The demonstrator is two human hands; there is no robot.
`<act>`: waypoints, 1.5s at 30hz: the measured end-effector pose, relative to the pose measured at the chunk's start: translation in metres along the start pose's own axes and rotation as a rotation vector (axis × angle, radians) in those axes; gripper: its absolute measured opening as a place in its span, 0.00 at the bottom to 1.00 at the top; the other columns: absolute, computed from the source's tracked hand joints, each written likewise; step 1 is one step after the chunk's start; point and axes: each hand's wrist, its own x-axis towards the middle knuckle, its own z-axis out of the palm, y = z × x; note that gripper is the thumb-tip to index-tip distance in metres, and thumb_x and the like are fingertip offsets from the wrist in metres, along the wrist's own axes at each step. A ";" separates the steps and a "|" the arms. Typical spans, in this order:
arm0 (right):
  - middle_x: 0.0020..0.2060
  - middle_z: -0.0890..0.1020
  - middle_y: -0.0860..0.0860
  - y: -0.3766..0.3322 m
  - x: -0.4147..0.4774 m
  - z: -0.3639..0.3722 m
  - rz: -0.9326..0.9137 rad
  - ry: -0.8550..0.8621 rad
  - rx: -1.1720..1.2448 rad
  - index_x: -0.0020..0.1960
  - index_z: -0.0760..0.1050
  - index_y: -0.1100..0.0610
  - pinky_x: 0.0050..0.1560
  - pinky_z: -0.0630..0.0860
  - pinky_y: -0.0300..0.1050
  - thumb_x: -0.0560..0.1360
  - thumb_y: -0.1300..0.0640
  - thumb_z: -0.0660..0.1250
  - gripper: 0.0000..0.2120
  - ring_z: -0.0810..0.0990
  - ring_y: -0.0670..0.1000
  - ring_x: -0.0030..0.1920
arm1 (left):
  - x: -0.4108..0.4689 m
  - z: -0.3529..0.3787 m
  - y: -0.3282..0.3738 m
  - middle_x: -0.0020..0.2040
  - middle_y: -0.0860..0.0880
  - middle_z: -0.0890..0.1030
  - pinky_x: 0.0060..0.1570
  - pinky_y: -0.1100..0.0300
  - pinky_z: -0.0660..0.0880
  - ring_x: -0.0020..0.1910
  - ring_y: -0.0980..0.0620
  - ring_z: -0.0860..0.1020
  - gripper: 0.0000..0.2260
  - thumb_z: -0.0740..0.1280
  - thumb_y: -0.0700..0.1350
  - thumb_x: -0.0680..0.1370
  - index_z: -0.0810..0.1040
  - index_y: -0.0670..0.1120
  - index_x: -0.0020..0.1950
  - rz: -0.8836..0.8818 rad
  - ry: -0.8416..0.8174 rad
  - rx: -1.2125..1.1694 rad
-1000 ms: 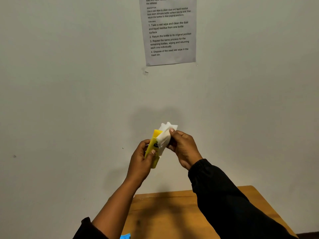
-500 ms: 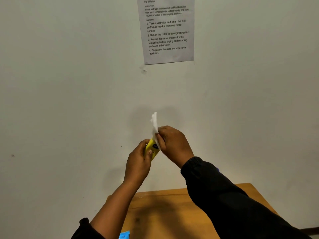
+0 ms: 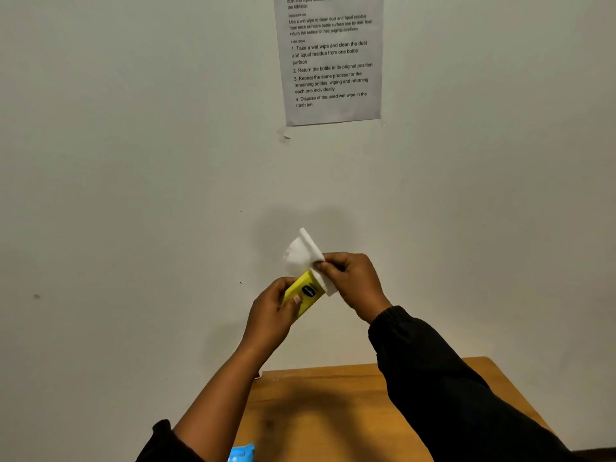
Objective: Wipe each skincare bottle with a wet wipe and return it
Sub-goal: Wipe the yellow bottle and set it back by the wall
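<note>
A small yellow skincare bottle [image 3: 305, 292] with a dark oval label is held in the air in front of the wall, tilted up to the right. My left hand [image 3: 271, 311] grips its lower end. My right hand [image 3: 353, 281] pinches a white wet wipe [image 3: 301, 255] against the bottle's upper end. The wipe covers the top of the bottle and sticks up above my fingers.
A wooden table [image 3: 333, 411] stands below my arms against the pale wall. A blue wipe pack [image 3: 241, 454] shows at the bottom edge. A printed instruction sheet [image 3: 331, 58] is taped to the wall above.
My right hand has slid the wipe along the bottle's upper end, and the bottle has tilted more to the right. More of the yellow body and its label shows than half a second ago.
</note>
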 end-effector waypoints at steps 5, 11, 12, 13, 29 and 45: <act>0.47 0.86 0.56 0.013 0.002 -0.003 0.269 0.138 0.518 0.53 0.83 0.61 0.45 0.80 0.46 0.75 0.59 0.71 0.09 0.84 0.55 0.46 | -0.001 -0.005 0.006 0.56 0.53 0.81 0.43 0.61 0.76 0.52 0.54 0.80 0.10 0.64 0.45 0.80 0.74 0.55 0.61 -0.153 0.022 -0.273; 0.52 0.85 0.59 0.003 -0.003 0.019 0.338 -0.078 0.712 0.59 0.79 0.64 0.57 0.80 0.55 0.76 0.59 0.70 0.14 0.84 0.60 0.53 | -0.001 -0.002 0.021 0.55 0.54 0.80 0.38 0.65 0.74 0.50 0.57 0.79 0.09 0.65 0.46 0.80 0.73 0.55 0.60 -0.150 0.027 -0.337; 0.52 0.85 0.59 0.001 -0.002 0.022 0.338 -0.082 0.702 0.60 0.79 0.63 0.58 0.80 0.56 0.76 0.59 0.70 0.14 0.84 0.60 0.54 | -0.001 -0.002 0.022 0.55 0.54 0.80 0.37 0.66 0.74 0.50 0.57 0.79 0.10 0.65 0.47 0.80 0.72 0.55 0.60 -0.141 0.034 -0.326; 0.52 0.85 0.59 0.000 -0.001 0.024 0.339 -0.082 0.683 0.59 0.79 0.63 0.58 0.79 0.56 0.75 0.59 0.71 0.14 0.83 0.60 0.54 | -0.001 -0.002 0.022 0.55 0.54 0.79 0.37 0.66 0.74 0.50 0.57 0.79 0.11 0.65 0.47 0.80 0.72 0.55 0.61 -0.136 0.042 -0.310; 0.53 0.84 0.62 -0.001 0.009 0.026 0.404 -0.142 0.737 0.58 0.79 0.67 0.55 0.81 0.54 0.75 0.60 0.71 0.15 0.83 0.61 0.53 | 0.001 -0.015 0.019 0.53 0.51 0.83 0.46 0.54 0.78 0.50 0.49 0.81 0.09 0.61 0.43 0.82 0.77 0.56 0.57 -0.264 0.052 -0.567; 0.55 0.81 0.64 -0.017 0.017 0.038 0.527 0.003 0.920 0.58 0.74 0.63 0.60 0.75 0.67 0.82 0.58 0.59 0.10 0.82 0.65 0.55 | 0.001 0.001 0.024 0.55 0.57 0.70 0.41 0.64 0.72 0.49 0.60 0.74 0.17 0.61 0.57 0.79 0.57 0.55 0.63 -0.105 -0.064 -0.179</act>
